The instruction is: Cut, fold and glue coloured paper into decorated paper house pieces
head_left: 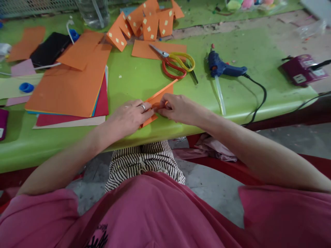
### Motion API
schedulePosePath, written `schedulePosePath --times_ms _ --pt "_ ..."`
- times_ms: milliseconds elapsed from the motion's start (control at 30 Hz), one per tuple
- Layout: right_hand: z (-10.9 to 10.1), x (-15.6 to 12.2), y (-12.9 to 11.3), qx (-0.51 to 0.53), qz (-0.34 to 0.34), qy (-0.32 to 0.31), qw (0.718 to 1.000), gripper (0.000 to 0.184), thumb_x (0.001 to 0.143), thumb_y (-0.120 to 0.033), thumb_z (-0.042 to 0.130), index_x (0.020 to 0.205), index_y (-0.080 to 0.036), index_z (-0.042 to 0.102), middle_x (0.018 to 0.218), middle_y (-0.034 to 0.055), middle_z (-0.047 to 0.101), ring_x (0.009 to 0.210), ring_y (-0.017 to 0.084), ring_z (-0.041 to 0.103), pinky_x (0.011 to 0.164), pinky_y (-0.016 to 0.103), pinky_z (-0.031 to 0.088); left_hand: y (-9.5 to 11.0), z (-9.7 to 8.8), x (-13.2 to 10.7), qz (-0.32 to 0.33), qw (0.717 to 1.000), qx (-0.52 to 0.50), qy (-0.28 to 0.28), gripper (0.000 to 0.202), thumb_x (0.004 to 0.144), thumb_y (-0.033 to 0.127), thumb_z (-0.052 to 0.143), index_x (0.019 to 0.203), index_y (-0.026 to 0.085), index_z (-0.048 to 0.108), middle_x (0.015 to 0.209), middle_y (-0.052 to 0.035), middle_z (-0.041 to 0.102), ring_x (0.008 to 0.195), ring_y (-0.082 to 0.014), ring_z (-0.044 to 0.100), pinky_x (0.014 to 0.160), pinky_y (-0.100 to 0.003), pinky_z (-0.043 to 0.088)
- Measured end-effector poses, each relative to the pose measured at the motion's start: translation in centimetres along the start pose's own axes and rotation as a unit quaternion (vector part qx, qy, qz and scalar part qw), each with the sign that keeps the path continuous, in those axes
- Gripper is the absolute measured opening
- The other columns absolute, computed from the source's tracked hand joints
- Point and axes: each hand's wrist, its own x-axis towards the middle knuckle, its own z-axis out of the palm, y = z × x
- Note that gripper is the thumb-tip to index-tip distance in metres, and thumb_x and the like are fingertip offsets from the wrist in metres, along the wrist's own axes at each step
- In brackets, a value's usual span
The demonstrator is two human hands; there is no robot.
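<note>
A small strip of orange paper (160, 93) lies on the green table (134, 77) near its front edge. Both hands press on it. My left hand (128, 117), with a ring on one finger, holds the strip's left part down. My right hand (178, 108) pinches the paper at its middle with the fingertips, where it seems folded. The far end of the strip sticks up toward the scissors (176, 62).
A stack of orange and red sheets (69, 86) lies to the left. Behind are folded orange pieces with small white squares (144, 24), a blue glue gun (222, 69) with its cord, a purple box (302, 69), a black phone (50, 48) and a clear jar (93, 12).
</note>
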Motion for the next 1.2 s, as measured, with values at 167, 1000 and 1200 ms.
schedulePosePath --times_ms 167,1000,1200 --pt "-0.4 -0.4 -0.1 -0.037 0.000 -0.016 0.999 0.009 0.090 -0.024 0.059 0.095 -0.018 0.062 0.074 0.0028 0.067 0.058 0.013 0.052 0.059 0.026 0.035 -0.4 0.3 0.0 -0.016 1.000 -0.010 -0.008 0.047 0.095 0.005 0.044 0.136 0.022 0.062 0.128 -0.0093 0.070 0.108 -0.0236 0.065 0.094 -0.039 0.055" --pt "1.0 -4.7 0.5 -0.250 -0.207 0.184 0.928 0.038 0.104 -0.037 0.039 0.111 -0.018 0.071 0.088 0.0084 0.075 0.081 0.021 0.061 0.086 0.037 0.036 2.1 0.2 -4.1 -0.057 0.983 0.079 0.154 0.027 0.102 0.023 0.052 0.124 0.013 0.065 0.119 -0.0085 0.074 0.101 -0.0199 0.069 0.089 -0.034 0.055" --pt "0.7 -1.2 0.7 -0.180 -0.286 0.162 0.927 0.035 0.104 -0.033 0.040 0.120 -0.024 0.069 0.123 0.0056 0.074 0.106 0.023 0.059 0.093 0.039 0.032 1.7 0.3 -2.8 -0.057 0.983 0.107 0.139 0.022 0.102 0.017 0.048 0.098 0.017 0.070 0.093 -0.0054 0.075 0.085 -0.0184 0.070 0.074 -0.030 0.054"
